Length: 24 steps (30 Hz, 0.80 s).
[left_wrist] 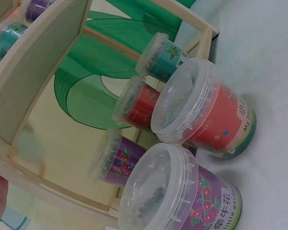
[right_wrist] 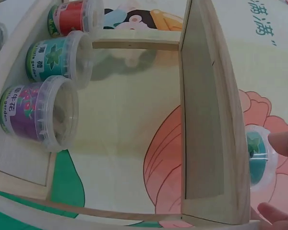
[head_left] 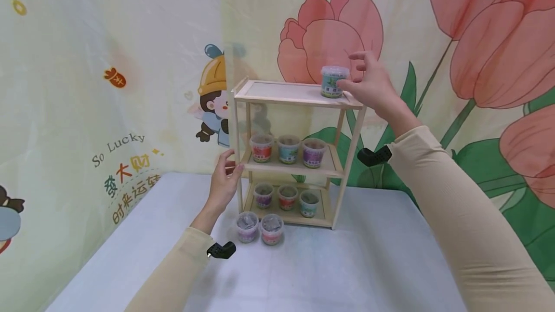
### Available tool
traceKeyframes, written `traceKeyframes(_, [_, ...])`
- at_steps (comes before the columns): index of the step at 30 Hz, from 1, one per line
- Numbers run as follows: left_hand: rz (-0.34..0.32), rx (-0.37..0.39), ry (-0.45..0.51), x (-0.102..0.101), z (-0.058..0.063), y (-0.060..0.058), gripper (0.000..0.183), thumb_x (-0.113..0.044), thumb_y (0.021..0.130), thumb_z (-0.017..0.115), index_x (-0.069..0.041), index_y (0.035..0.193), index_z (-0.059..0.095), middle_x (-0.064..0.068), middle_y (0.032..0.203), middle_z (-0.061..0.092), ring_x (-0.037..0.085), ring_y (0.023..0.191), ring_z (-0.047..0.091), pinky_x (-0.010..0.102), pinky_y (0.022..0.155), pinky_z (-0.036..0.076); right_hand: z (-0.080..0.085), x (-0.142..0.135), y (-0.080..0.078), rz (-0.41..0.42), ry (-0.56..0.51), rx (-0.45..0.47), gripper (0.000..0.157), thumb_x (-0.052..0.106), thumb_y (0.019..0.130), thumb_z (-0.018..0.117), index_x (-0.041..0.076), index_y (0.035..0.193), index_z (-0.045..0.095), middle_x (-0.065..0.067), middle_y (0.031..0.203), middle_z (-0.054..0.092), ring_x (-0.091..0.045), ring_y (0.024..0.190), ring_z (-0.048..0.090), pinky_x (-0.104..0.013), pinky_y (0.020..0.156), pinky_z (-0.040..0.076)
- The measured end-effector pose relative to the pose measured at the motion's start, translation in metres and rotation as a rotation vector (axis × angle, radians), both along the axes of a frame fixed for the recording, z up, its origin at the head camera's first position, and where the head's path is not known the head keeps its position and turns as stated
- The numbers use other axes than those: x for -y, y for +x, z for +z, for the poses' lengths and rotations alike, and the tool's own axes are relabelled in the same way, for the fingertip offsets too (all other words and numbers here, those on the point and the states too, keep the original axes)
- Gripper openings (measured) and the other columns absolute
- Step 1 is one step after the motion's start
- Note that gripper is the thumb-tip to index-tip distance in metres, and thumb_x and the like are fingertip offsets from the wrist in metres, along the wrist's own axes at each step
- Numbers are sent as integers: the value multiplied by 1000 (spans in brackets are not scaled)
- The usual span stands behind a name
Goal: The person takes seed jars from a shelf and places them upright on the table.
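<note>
The right hand point(head_left: 370, 84), fingers spread, meets a teal-labelled plastic tub point(head_left: 331, 83) near the right end of the top shelf point(head_left: 282, 91) of a wooden rack point(head_left: 295, 169); a snagging thumb could topple it. The left hand point(head_left: 222, 184) touches the left post point(head_left: 236, 124), its grip impossible to tell.

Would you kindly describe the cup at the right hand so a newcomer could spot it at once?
Find the wooden rack on the pale table. On its top shelf, near the right end, a teal cup stands by the right hand. It is alone up there; other teal cups stand lower, in rows of three.
</note>
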<state>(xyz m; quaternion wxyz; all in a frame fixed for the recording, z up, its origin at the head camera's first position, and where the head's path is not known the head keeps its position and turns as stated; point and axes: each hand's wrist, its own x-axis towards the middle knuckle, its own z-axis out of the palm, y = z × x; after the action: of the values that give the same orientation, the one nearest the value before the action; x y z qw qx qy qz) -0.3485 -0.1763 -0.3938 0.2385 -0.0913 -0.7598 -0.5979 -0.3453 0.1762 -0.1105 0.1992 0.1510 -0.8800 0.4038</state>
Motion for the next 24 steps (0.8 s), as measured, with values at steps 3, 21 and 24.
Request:
traceKeyframes(3, [-3, 2, 5, 1, -1, 1, 52, -19, 108, 64, -20, 156, 44, 22, 131, 58, 40, 121, 59, 55, 101, 51, 1, 5, -7, 6, 6, 43, 81, 29, 101, 73, 21, 166, 27, -16, 169, 31, -35, 153, 36, -55, 122, 37])
traceKeyframes(21, [-18, 12, 61, -5, 0, 0, 53, -16, 107, 65, -19, 157, 45, 24, 133, 57, 42, 124, 57, 55, 104, 48, -10, 7, -24, 65, 123, 62, 81, 30, 100, 75, 18, 166, 30, -18, 160, 43, -39, 137, 44, -56, 115, 41])
traceKeyframes(24, [-7, 31, 58, -5, 6, 7, 53, -13, 108, 63, -16, 157, 43, 26, 134, 55, 44, 125, 55, 57, 106, 46, -13, 10, -25, 53, 162, 47, 79, 32, 100, 73, 20, 166, 32, -19, 157, 46, -38, 132, 47, -55, 112, 44])
